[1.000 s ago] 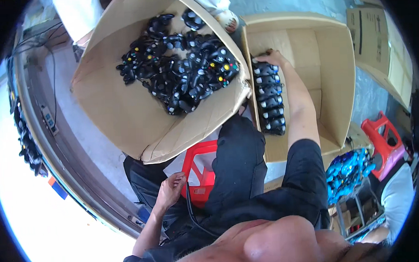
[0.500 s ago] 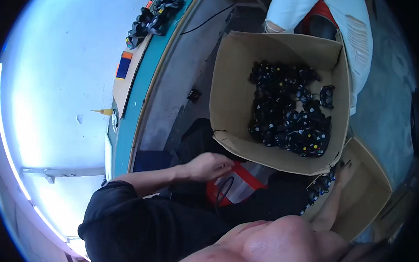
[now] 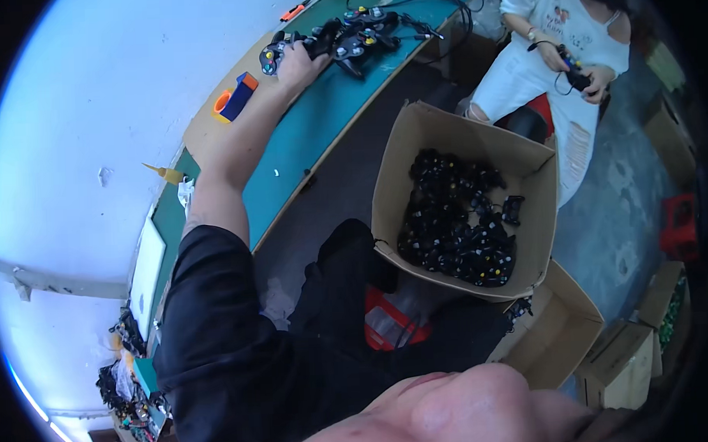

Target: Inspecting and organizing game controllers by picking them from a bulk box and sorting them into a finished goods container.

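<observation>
My left hand [image 3: 299, 68] is stretched out over the workbench, its fingers curled onto a black game controller [image 3: 272, 59] at the near end of a pile. More black game controllers [image 3: 356, 45] lie close beside that hand, with small coloured buttons and cables. My fingertips are partly lost among the dark shapes. My right hand is out of sight. In front of my legs stands a large open cardboard box [image 3: 391, 181], its bottom heaped with black game controllers [image 3: 455, 217].
A person in white [image 3: 571, 65] sits across from me, holding a controller. An orange and blue block-like object [image 3: 237, 99] and a yellow-tipped bottle [image 3: 165, 174] are on the green bench [image 3: 305, 156]. A second cardboard box [image 3: 564, 323] sits lower right, near a red crate [image 3: 679, 227].
My left hand has gone from beside the big box up to the controllers on the bench. My right hand has left the view. The view has shifted, showing more of the seated person.
</observation>
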A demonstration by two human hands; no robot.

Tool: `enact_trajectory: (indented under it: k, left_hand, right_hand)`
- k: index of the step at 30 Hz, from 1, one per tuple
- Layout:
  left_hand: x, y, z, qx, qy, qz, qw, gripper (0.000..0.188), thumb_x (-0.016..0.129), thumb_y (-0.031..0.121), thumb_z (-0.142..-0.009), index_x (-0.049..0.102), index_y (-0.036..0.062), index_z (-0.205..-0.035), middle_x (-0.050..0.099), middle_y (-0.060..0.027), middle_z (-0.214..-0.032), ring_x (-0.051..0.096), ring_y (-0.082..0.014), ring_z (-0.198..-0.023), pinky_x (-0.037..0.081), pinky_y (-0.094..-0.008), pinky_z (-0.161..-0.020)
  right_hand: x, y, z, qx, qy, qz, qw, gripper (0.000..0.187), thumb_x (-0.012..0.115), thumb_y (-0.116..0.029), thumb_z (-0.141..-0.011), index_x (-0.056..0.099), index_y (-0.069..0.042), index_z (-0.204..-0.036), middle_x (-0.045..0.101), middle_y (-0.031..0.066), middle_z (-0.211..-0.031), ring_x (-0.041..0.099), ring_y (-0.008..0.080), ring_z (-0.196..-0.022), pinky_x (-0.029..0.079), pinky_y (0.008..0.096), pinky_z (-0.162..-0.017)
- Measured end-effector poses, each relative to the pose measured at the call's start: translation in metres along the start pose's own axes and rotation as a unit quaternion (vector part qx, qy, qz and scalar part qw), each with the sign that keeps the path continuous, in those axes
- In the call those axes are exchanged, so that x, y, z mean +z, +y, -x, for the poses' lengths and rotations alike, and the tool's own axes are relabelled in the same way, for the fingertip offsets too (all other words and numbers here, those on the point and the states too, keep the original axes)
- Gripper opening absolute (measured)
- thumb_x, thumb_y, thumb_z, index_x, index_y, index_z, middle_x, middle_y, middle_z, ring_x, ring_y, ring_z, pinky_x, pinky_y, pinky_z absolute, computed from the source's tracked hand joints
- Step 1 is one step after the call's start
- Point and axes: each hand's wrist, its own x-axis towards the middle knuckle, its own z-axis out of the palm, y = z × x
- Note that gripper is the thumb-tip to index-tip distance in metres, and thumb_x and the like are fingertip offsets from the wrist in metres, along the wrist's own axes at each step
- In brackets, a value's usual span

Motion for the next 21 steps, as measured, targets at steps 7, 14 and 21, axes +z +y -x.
enact_trajectory:
  k: [7,14,21]
  left_hand:
    - [-0.029,-0.048,-0.042,-0.069,0.078,0.19,0.976,0.052,0.062,0.043,-0.096,0.068,-0.0092,-0.096,0.073,-0.0304,-0.097,0.074,-0.0419,-0.09,0.056,-0.0487,-0.087]
    - [-0.16,-0.095,-0.03,-0.113,0.101,0.628,0.763,0.042,0.054,0.024,-0.099,0.06,-0.0168,-0.101,0.065,-0.0212,-0.086,0.07,-0.0309,-0.071,0.067,-0.0442,-0.067]
    - [-0.287,-0.112,0.043,-0.039,-0.074,0.677,0.731,0.051,0.072,0.029,-0.094,0.056,0.0078,-0.138,0.073,-0.0199,-0.106,0.071,-0.0368,-0.102,0.056,-0.0438,-0.092]
  right_hand:
    - [-0.061,0.012,0.113,0.066,0.069,-0.064,0.993,0.032,0.073,-0.001,-0.087,0.068,0.011,-0.117,0.072,0.0267,-0.11,0.07,0.0394,-0.105,0.053,0.0463,-0.096]
    - [-0.097,-0.096,0.117,0.033,0.159,-0.248,0.955,0.032,0.067,-0.001,-0.093,0.065,0.008,-0.123,0.069,0.0224,-0.118,0.068,0.0323,-0.111,0.052,0.0396,-0.098]
    - [-0.231,-0.431,0.13,-0.362,0.218,-0.176,0.889,0.037,0.066,-0.002,-0.094,0.064,0.001,-0.131,0.065,0.0186,-0.132,0.061,0.0344,-0.126,0.045,0.0417,-0.11]
